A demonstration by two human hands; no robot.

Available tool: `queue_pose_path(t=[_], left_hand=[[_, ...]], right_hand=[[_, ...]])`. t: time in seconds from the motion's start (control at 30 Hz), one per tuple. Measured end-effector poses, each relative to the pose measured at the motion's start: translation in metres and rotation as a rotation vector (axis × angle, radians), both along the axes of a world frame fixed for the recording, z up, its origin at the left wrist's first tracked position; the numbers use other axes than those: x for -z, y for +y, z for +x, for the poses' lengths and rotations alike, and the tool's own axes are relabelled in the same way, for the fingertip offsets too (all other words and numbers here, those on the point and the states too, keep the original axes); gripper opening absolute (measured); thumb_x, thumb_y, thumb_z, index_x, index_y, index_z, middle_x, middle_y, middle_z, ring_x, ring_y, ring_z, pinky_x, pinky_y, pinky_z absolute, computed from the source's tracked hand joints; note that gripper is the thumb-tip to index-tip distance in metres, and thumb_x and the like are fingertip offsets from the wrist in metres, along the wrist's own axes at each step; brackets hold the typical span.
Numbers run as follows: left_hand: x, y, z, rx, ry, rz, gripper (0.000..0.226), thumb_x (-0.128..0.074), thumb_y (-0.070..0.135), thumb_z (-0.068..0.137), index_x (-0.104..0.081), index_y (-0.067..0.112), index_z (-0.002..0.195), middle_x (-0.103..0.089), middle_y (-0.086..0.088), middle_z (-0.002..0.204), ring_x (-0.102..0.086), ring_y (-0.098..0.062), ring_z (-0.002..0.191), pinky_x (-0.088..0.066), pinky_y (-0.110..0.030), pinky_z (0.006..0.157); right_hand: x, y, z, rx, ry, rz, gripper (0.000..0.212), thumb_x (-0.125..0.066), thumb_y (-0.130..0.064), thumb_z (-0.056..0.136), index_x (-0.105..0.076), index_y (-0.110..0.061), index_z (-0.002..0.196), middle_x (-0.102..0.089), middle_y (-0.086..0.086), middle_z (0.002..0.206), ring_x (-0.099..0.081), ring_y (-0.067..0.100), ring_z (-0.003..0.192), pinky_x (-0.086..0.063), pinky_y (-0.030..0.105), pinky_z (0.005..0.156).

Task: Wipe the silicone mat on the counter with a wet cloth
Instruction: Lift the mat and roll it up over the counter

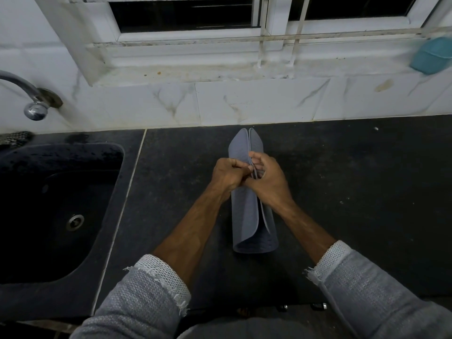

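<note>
A grey silicone mat (245, 211) lies rolled up lengthwise on the dark counter (354, 192), its two long edges meeting along the top. My left hand (227, 176) and my right hand (266, 178) sit side by side over the middle of the roll. Fingers of both hands pinch the mat's edges at the seam. The near end of the roll gapes open towards me. I see no wet cloth in my hands.
A black sink (56, 206) with a drain is set into the counter on the left, under a chrome tap (31, 104). A checked cloth (16, 138) lies at the sink's far left corner. A teal container (433, 56) sits on the window ledge at right.
</note>
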State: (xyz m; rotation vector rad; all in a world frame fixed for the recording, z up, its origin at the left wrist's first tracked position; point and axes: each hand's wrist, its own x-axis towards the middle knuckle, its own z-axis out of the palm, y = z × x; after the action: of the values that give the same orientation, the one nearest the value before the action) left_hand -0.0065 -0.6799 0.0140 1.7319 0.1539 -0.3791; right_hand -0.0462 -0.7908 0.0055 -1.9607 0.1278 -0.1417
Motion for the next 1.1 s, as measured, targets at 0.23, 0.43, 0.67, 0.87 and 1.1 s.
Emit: queue_pose_path(t=[0.23,0.43,0.67,0.87,1.1], left_hand=[[-0.006,0.004,0.002,0.075,0.02,0.018,0.006,-0.067,0.01,0.087,-0.07,0.005,0.089,-0.069,-0.008,0.083,-0.066,-0.014,0.076,-0.056,-0.023,0.065],[-0.021,0.019,0.009,0.137,-0.114,0.051,0.007,-0.065,0.012,0.089,-0.072,0.01,0.087,-0.069,-0.002,0.079,-0.062,-0.006,0.069,-0.048,-0.009,0.056],[-0.047,0.085,0.029,0.178,-0.494,0.321,0.02,-0.065,0.011,0.088,-0.071,0.008,0.107,-0.069,-0.007,0.107,-0.063,-0.015,0.099,-0.049,-0.024,0.089],[-0.073,0.169,0.058,0.255,-0.892,0.844,0.038,-0.068,0.014,0.084,-0.065,0.02,0.122,-0.05,-0.009,0.135,-0.044,-0.027,0.124,-0.037,-0.037,0.103],[-0.076,0.256,0.058,0.326,-0.835,0.988,0.021,-0.065,0.021,0.087,-0.074,0.016,0.105,-0.068,-0.01,0.109,-0.062,-0.029,0.099,-0.044,-0.039,0.088]], right_hand=[[-0.008,-0.008,0.002,0.039,-0.035,-0.004,0.049,-0.074,-0.002,0.075,-0.057,-0.008,0.121,-0.061,0.006,0.111,-0.058,0.013,0.099,-0.052,0.022,0.081],[-0.026,-0.008,0.011,0.03,-0.039,0.089,0.043,-0.074,0.0,0.074,-0.06,-0.012,0.113,-0.064,0.003,0.106,-0.061,0.013,0.097,-0.052,0.022,0.082],[-0.062,0.015,0.032,-0.129,-0.008,0.127,0.039,-0.073,0.004,0.073,-0.062,-0.013,0.107,-0.069,0.01,0.1,-0.067,0.016,0.091,-0.054,0.026,0.082],[-0.097,0.064,0.058,-0.343,-0.022,0.038,0.037,-0.073,0.003,0.075,-0.064,-0.009,0.109,-0.071,0.008,0.097,-0.069,0.011,0.085,-0.054,0.018,0.077],[-0.096,0.136,0.087,-0.569,-0.009,-0.032,0.037,-0.075,0.001,0.074,-0.065,-0.006,0.109,-0.071,0.007,0.098,-0.069,0.015,0.087,-0.055,0.02,0.078]])
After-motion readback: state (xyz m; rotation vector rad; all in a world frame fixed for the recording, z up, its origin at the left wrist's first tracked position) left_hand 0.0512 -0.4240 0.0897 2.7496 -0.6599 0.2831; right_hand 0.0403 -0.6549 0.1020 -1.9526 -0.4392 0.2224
